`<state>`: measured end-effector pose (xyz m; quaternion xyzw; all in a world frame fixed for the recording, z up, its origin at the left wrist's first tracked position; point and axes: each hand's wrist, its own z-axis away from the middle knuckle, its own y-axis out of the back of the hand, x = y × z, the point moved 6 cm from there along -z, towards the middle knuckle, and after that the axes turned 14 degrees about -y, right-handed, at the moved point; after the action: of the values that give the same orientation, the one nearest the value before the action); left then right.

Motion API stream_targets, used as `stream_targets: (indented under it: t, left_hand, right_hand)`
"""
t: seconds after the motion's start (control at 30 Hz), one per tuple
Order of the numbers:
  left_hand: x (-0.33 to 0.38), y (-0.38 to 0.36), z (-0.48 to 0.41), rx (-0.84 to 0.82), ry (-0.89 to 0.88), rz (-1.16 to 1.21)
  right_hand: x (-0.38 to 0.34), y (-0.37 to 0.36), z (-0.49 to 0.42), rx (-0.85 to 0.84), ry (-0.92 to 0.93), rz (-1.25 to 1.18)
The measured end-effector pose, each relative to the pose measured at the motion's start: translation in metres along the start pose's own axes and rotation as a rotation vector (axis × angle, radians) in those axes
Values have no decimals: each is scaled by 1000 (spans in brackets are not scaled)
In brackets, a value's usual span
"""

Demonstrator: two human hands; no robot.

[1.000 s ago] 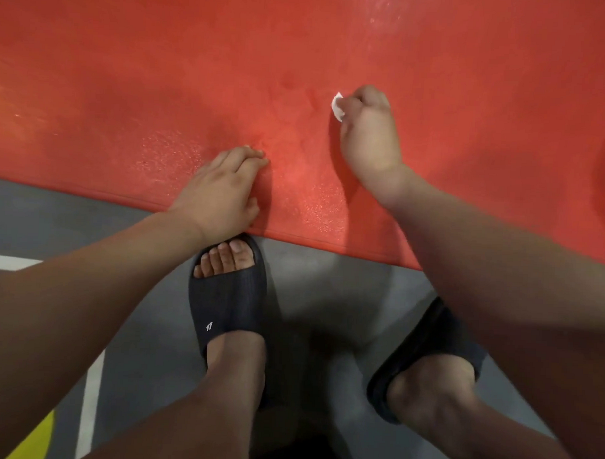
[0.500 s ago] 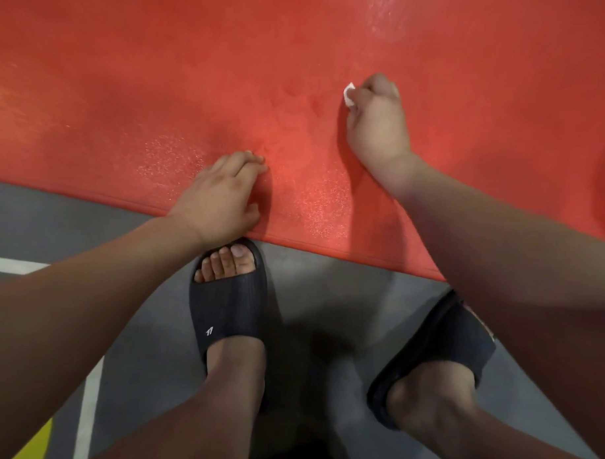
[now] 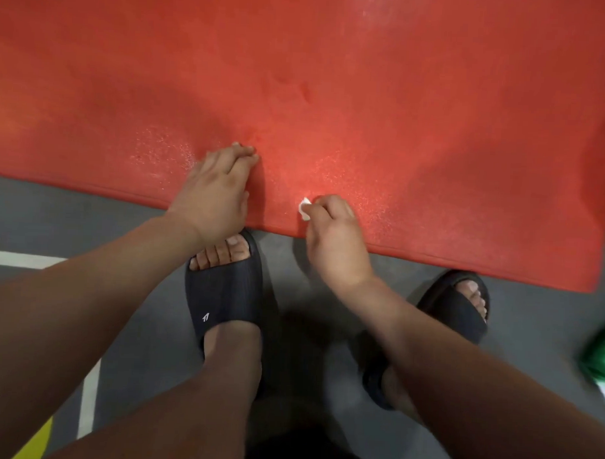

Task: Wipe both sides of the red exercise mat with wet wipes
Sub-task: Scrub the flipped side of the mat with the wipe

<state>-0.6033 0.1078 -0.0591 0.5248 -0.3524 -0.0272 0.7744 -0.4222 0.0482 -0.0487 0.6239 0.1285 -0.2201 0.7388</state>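
Head view: the red exercise mat [image 3: 367, 94] is spread flat on the grey floor [image 3: 72, 214] and fills the whole upper part of the shot, with its near edge just in front of the toes. The left hand [image 3: 215, 192] is laid palm down on the mat right at that edge, fingers straight and together, nothing gripped. The right hand [image 3: 335, 240] is curled round a small bunched-up white wet wipe [image 3: 304, 208], which is pressed onto the mat just inside the edge, a bit right of the left hand. Only a little corner of the wipe can be seen. A wet-looking speckled sheen can be made out around both hands. Black sandals are worn, the left sandal [image 3: 223, 295] tucked under the left wrist, the right sandal [image 3: 452, 313] near the mat's corner. A white line [image 3: 19, 259] and a yellow patch [image 3: 36, 439] are painted on the floor at the left, and something green and blurry [image 3: 602, 356] is cut off at the right
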Motion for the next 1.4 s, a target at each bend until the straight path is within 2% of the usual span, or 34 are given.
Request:
stream_targets:
  t: [0.07,0.17,0.27,0.33,0.4,0.5,0.57,0.67,0.73,0.83,0.93,1.03,1.1,1.2,1.3,1.4]
  left_hand:
    - [4,-1,1,6,23,-3]
    - [9,-2,2,4,53,-5]
    - [12,-6,0,14,71,-32]
    - [15,-7,-3,30,89,-49]
    - [18,-9,-4,25,110,-58]
    - [22,-14,-6,-15,130,-73]
    - [24,-15,-6,-20,132,-86]
    - [22,-14,-5,-27,129,-95]
    - [20,-13,-5,-26,119,-94]
    - [19,-12,-5,-4,95,-98]
    - [18,-11,-5,13,96,-106]
    - [16,-5,-6,21,98,-125]
    - [12,1,-8,22,114,-114]
    - [-4,15,-13,51,149,-41]
    - [-18,25,-17,62,201,9]
    - [-18,26,-20,40,198,-16]
  right_hand:
    - [-26,-14,2,-7,-34,-61]
    - [-53,-31,5,-56,47,-74]
    - [-13,-14,11,-46,15,-7]
    - [36,17,20,37,-139,14]
    - [87,49,32,173,-383,-17]
    - [99,49,41,290,-614,-74]
    - [58,20,37,247,-556,-154]
    - [-18,-20,38,47,-239,-202]
    - [-21,-19,39,16,-154,-181]
    - [29,11,42,75,-232,-78]
    - [96,51,48,225,-478,-37]
    - [105,53,45,322,-631,-67]
    - [75,33,36,281,-573,-107]
    - [13,5,20,96,-253,-105]
    - [-13,0,-6,-33,56,-5]
    - [5,15,-55,6,127,68]
